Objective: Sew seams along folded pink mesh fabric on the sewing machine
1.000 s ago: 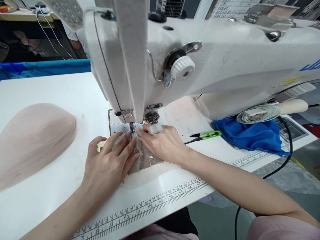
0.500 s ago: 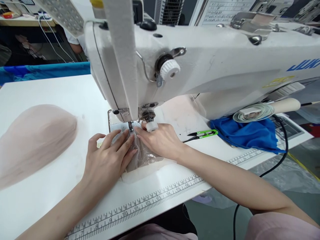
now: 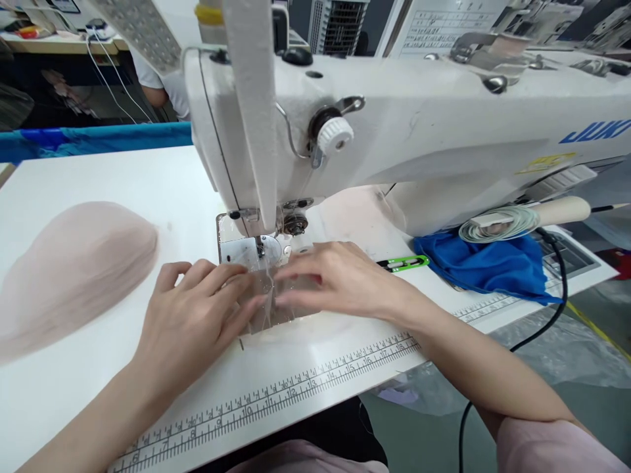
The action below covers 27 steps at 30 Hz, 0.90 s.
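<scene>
A small piece of sheer fabric (image 3: 267, 292) lies in front of the presser foot (image 3: 259, 246) of the sewing machine (image 3: 394, 118). My left hand (image 3: 197, 309) has its fingers bent and closed at the fabric's left edge, thumb towards the machine. From the other side, my right hand (image 3: 340, 279) reaches to the same fabric. Its thumb and fingertips are smeared by motion, so I cannot tell whether they grip it. The metal needle plate (image 3: 234, 249) shows bare under the needle area, left of the foot.
A sheer pinkish cup-shaped piece (image 3: 83, 263) lies on the left of the white table (image 3: 197, 420). Green-handled thread snips (image 3: 407, 263), blue cloth (image 3: 488, 266) and a coil of pale cord (image 3: 497, 223) lie right. A printed ruler (image 3: 276, 397) runs along the front edge.
Both hands have drawn back from the presser foot towards the table's front edge, and the fabric between them has come nearer. The round plate beside the foot is now uncovered. The view has shifted slightly.
</scene>
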Available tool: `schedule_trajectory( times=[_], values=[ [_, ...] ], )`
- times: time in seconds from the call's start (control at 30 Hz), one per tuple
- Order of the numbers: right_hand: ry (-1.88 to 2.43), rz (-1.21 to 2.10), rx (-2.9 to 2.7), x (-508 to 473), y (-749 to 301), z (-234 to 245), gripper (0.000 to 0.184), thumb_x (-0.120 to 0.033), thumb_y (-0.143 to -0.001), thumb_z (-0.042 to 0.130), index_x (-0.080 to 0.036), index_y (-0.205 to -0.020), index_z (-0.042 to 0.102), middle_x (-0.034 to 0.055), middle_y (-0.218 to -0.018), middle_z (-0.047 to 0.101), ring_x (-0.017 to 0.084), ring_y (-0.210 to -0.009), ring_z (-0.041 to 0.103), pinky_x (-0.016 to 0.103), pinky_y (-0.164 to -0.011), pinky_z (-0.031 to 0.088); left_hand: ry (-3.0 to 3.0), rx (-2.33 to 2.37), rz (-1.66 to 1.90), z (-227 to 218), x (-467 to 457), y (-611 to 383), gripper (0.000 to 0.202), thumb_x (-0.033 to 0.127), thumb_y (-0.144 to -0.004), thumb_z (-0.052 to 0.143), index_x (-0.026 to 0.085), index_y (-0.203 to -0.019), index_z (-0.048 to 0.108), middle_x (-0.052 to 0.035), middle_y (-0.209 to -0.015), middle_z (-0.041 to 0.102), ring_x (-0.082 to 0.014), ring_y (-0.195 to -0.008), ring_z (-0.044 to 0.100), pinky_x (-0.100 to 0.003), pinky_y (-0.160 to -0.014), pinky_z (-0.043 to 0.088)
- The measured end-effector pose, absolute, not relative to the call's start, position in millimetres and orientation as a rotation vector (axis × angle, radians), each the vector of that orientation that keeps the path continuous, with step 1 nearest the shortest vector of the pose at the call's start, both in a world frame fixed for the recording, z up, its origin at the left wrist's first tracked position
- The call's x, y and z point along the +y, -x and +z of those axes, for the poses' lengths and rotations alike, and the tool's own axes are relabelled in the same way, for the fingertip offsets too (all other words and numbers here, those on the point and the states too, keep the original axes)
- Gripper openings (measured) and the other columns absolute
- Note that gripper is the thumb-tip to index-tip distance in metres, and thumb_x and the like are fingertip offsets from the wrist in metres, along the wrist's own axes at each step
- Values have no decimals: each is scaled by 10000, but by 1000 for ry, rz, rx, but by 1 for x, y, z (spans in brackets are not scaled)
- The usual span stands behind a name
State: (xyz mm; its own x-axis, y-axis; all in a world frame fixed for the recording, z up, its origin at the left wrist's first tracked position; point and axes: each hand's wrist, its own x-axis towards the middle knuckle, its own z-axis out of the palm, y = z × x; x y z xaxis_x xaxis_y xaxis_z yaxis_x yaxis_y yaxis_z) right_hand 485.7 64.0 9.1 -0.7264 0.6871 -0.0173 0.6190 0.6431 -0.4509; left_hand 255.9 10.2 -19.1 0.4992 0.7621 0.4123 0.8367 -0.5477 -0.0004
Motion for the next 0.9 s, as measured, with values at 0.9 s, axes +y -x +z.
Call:
schedule_trajectory(
  times=[0.9],
  values=[
    [879, -151, -2310, 55, -480, -17, 308, -200, -982, 469, -219, -862, 752, -5, -713, 655, 81, -579, 510, 235, -477, 234, 3019, -1994, -112, 4, 48, -259, 258, 362, -898, 475, 259, -936, 708, 54, -525, 538, -110, -469, 455, -225, -478, 341]
  ],
)
